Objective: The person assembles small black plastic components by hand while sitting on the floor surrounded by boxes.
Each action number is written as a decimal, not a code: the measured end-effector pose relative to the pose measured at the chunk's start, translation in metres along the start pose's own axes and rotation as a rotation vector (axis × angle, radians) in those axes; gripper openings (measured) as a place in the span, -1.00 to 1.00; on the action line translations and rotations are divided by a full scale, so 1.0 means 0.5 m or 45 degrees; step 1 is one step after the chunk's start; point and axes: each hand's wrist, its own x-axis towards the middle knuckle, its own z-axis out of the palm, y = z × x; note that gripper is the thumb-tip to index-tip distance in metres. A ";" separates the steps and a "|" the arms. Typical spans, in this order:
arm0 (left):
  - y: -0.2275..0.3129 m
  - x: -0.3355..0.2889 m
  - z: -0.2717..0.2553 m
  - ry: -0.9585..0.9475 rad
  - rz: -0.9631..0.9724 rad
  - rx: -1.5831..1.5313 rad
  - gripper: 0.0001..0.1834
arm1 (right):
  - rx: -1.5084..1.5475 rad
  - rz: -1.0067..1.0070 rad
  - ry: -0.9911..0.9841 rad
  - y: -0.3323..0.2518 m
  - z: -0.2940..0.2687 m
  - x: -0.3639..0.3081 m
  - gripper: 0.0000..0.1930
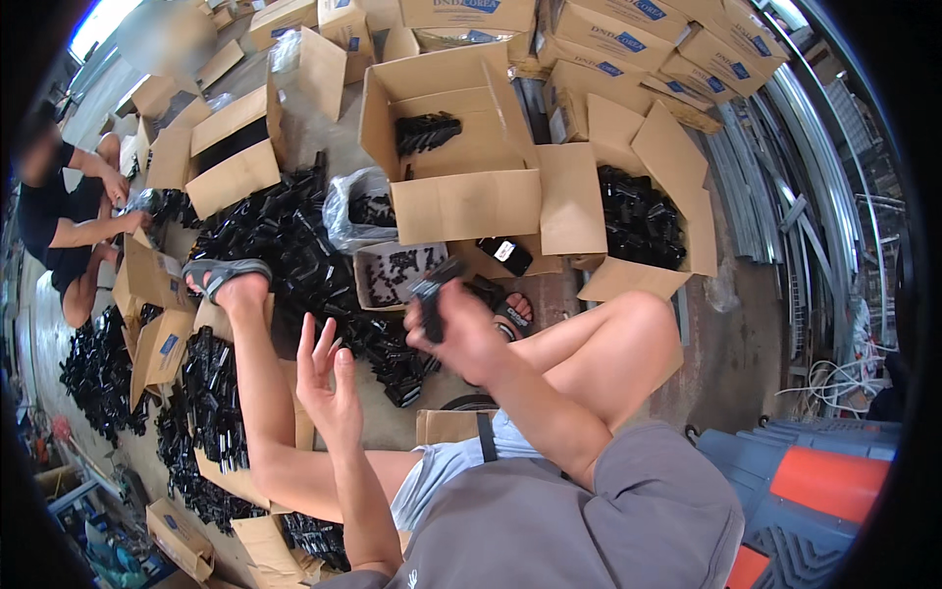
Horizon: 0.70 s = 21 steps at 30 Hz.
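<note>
My right hand (464, 339) is closed around a black plastic part (428, 302), holding it up in front of my knees. My left hand (331, 388) is raised beside it with the fingers apart, and I see nothing in it. Just beyond the held part is a small carton (371, 288) of little black pieces. A clear plastic bag (340, 221) with more small black pieces lies behind that carton. On the floor between my legs spreads a heap of black plastic parts (275, 231). A large open cardboard box (469, 204) stands ahead with a few black parts inside.
To the right, an open box (643, 221) is filled with black parts. A phone (504, 255) lies on cardboard near my foot. At far left another person (59, 211) sits handling something. Closed cartons (618, 39) are stacked behind; metal profiles (775, 187) lie along the right.
</note>
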 end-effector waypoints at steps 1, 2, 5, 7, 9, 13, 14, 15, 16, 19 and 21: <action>-0.001 0.001 0.004 -0.019 0.003 0.041 -0.37 | 0.294 -0.194 -0.081 -0.064 0.002 -0.013 -0.57; -0.003 0.000 0.011 -0.036 -0.005 0.024 -0.37 | 0.587 -0.382 -0.201 -0.132 0.006 -0.034 -0.57; -0.022 -0.004 0.017 -0.074 -0.043 0.186 -0.49 | 0.422 -0.986 0.013 -0.288 0.005 -0.078 -0.25; -0.052 -0.004 0.003 -0.105 -0.109 0.159 -0.51 | 0.446 -0.974 0.265 -0.298 -0.053 -0.059 -0.36; -0.081 -0.005 -0.020 -0.097 -0.202 0.145 -0.59 | 0.359 -0.799 0.423 -0.251 -0.129 -0.013 -0.52; -0.139 -0.005 -0.060 -0.140 -0.176 0.164 -0.72 | 0.139 -0.393 0.839 -0.112 -0.201 0.053 -0.74; -0.156 -0.007 -0.070 -0.117 -0.196 0.176 -0.72 | 0.128 -0.368 0.870 -0.100 -0.212 0.064 -0.75; -0.163 -0.005 -0.086 -0.149 -0.267 0.172 -0.74 | 0.139 -0.355 0.829 -0.095 -0.216 0.071 -0.75; -0.175 -0.002 -0.102 -0.174 -0.341 0.166 -0.75 | 0.155 -0.360 0.842 -0.105 -0.221 0.071 -0.77; -0.253 0.008 -0.154 -0.190 -0.350 0.425 -0.72 | 0.040 -0.485 0.836 -0.128 -0.241 0.065 -0.77; -0.331 0.007 -0.203 -0.138 -0.372 0.520 -0.68 | -0.207 -0.509 1.038 -0.122 -0.228 0.066 -0.69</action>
